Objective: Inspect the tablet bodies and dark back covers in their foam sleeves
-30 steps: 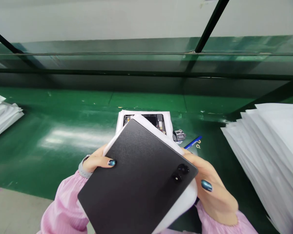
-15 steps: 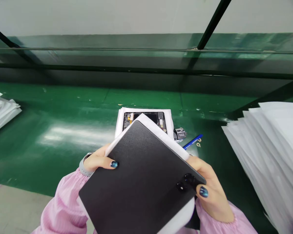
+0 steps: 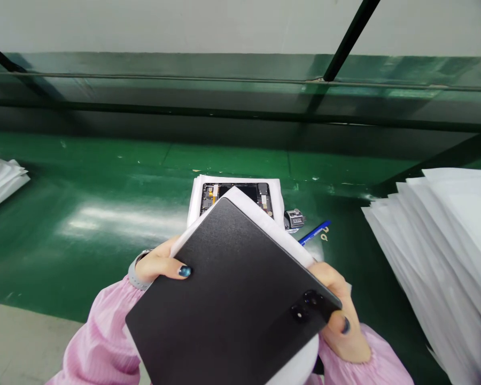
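Observation:
I hold a black tablet back cover (image 3: 232,299) with two camera holes near its right corner, tilted up toward me. A white foam sleeve (image 3: 264,222) lies under it and shows along its upper right edge. My left hand (image 3: 160,266) grips the left edge, thumb on top of the black surface. My right hand (image 3: 339,315) wraps the right corner from below, next to the camera holes. Behind the cover, an open tablet body (image 3: 237,193) with bare electronics rests on white foam on the green table (image 3: 104,214).
A tall fanned stack of white foam sleeves (image 3: 444,246) fills the right side. A smaller white stack (image 3: 0,176) lies at the far left. A blue pen (image 3: 315,232) and a small metal counter (image 3: 294,219) sit right of the open tablet. A dark frame rail runs behind.
The cover has slid a little to the right and down in my hands. My right hand has dropped lower under the corner, so less of it shows.

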`<state>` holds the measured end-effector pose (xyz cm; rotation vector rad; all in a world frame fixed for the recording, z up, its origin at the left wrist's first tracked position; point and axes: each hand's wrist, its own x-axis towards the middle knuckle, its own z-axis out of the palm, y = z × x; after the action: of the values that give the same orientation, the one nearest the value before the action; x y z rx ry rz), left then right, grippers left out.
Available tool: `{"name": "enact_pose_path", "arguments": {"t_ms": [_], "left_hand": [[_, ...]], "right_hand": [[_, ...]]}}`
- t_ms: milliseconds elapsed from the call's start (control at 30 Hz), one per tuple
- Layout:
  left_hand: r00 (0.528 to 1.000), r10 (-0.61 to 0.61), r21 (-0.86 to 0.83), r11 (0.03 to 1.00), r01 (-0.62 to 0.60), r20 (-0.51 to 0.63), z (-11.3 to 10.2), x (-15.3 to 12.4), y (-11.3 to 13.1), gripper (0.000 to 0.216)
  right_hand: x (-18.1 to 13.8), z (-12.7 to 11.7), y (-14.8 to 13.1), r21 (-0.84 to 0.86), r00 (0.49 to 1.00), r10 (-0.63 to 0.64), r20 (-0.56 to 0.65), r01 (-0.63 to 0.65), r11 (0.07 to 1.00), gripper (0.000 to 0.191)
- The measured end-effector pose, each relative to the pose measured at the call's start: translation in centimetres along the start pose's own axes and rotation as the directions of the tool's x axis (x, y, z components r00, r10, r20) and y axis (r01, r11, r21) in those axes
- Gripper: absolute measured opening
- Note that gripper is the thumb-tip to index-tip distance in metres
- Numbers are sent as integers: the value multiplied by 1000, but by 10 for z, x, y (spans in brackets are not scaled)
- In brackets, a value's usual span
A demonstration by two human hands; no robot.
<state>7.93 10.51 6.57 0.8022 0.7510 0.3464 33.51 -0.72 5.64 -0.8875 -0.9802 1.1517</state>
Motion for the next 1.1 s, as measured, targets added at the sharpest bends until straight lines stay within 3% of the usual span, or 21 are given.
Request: {"name": "enact_pose_path", "arguments": {"t_ms": [300,467,633,833,967,1100], "left_hand": [[998,14,-35,999,-12,58,1,0,1,61],[999,15,-39,999,-13,50,-1,0,-1,67],[998,51,-56,997,-49,29,-2,0,-5,74],[998,61,-68,996,-59,26,-2,-1,-6,67],[997,81,-65,995,-81,6,3,-2,-2,66],[997,76,-51,996,-75,12,6,-3,0,67]], "right_hand": [[-4,0,13,52,999,15,36,-17,999,42],[-4,3,17,79,996,-65,-55,70,994,42],[-2,-2,14,1,998,-19,-59,19,1000,44],[-4,-7,20,103,1000,24,4,-25,994,51],[-4,-9,16,138,988,149,49,-154,978,39],[1,-7,6,67,987,159,31,-160,985,28]]}}
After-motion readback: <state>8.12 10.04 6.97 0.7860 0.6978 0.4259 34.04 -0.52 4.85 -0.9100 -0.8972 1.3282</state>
